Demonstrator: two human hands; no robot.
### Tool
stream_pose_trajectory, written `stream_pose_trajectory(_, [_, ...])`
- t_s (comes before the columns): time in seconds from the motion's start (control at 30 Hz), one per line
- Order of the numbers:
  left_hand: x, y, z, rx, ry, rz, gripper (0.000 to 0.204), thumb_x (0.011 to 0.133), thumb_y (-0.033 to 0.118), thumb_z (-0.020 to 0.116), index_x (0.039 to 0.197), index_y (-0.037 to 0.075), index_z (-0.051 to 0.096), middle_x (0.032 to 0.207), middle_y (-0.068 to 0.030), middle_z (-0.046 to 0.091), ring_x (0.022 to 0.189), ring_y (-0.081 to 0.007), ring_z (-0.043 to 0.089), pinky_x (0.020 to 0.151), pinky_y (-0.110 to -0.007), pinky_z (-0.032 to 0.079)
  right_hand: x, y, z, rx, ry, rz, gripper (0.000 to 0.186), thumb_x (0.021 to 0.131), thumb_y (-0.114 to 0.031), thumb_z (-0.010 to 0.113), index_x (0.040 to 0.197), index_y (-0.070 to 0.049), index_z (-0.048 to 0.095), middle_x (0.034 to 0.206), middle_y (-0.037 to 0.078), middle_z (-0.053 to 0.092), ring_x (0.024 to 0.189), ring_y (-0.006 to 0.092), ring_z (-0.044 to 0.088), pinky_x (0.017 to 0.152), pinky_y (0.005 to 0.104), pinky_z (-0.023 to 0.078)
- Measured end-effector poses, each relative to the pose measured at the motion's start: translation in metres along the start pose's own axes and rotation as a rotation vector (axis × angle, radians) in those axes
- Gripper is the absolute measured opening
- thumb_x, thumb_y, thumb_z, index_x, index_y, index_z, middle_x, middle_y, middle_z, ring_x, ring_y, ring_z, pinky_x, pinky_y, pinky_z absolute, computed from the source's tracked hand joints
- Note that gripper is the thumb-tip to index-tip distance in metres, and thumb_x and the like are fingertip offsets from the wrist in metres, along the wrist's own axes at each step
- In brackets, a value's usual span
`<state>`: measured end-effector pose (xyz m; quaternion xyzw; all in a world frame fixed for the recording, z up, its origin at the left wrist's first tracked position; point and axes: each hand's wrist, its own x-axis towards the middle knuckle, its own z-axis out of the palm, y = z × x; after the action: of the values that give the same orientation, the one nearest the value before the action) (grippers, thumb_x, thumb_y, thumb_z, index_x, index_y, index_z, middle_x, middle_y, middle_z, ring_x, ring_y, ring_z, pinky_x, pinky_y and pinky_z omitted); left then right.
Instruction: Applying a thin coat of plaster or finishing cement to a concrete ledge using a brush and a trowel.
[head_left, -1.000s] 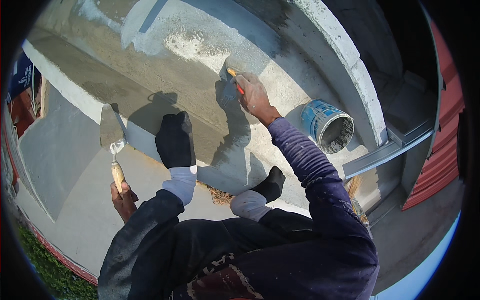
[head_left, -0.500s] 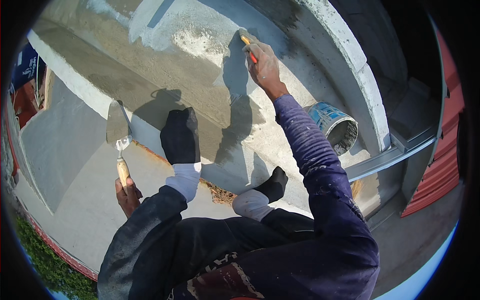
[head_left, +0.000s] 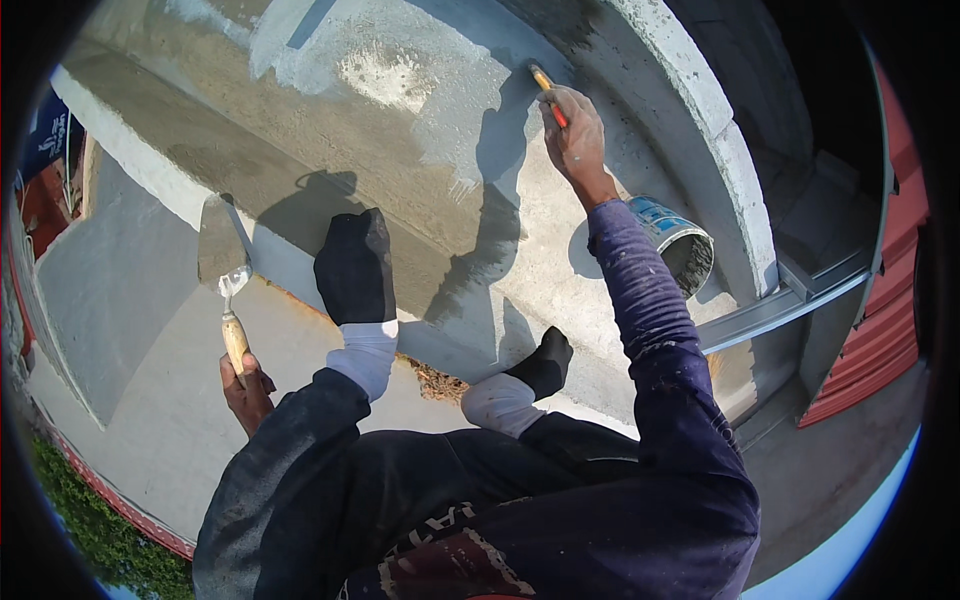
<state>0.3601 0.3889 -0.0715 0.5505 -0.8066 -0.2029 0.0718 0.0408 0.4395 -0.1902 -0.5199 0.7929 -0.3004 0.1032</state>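
Observation:
My right hand (head_left: 577,138) is closed around a brush (head_left: 550,92) with a yellow and red handle. Its dark tip rests against the cement surface (head_left: 440,140), where a wet grey patch spreads over paler, rough concrete. Down at the left, my left hand (head_left: 247,393) grips the wooden handle of a pointed trowel (head_left: 234,340). The trowel's broad metal blade, smeared with grey near its neck, points away from me, beside the ledge's pale edge. The bristles are mostly lost in shadow.
A blue and white bucket (head_left: 683,245), grey with cement inside, leans on its side right of my forearm. Behind it curves a rough concrete wall (head_left: 715,130). A metal channel (head_left: 785,305) and red corrugated sheet (head_left: 870,300) lie at the right. My socked feet (head_left: 357,270) stand on the ledge.
My right hand and the brush have moved to the right across the cement, and the wet grey patch reaches further. The left hand with the trowel has shifted only slightly.

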Motion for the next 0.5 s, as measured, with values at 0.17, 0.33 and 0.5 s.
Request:
stream_pose_trajectory(0.17, [0.001,-0.002,-0.003,0.101,-0.066,-0.062,0.02,0.087,0.001,0.053,0.102,0.003,0.066,0.102,-0.0138,0.068,0.089,-0.0332,0.067,0.076,-0.038,0.052,-0.076,-0.068,0.013,0.243,-0.69,-0.202,0.032,0.078,-0.002,0.067,0.109,-0.006,0.058,0.117,0.017,0.06,0.111,0.0382,0.057,0.095,0.046,0.048])
stream_pose_trajectory(0.33, [0.001,0.011,-0.013,0.109,-0.043,-0.034,0.019,0.088,0.003,0.053,0.101,0.004,0.067,0.099,-0.0138,0.067,0.087,-0.0339,0.067,0.074,-0.039,0.052,-0.029,-0.07,0.019,0.473,-0.733,0.015,0.021,0.082,-0.003,0.062,0.103,-0.007,0.062,0.096,0.014,0.067,0.095,0.0369,0.064,0.088,0.0424,0.051])
stream_pose_trajectory(0.5, [0.005,0.016,-0.011,0.153,-0.051,0.025,0.02,0.088,0.003,0.053,0.101,0.004,0.067,0.099,-0.0141,0.067,0.087,-0.0341,0.066,0.074,-0.04,0.052,0.023,-0.041,0.026,0.105,-0.08,-0.049,0.019,0.084,-0.003,0.062,0.103,-0.006,0.064,0.106,0.016,0.068,0.101,0.0384,0.062,0.088,0.0448,0.05])
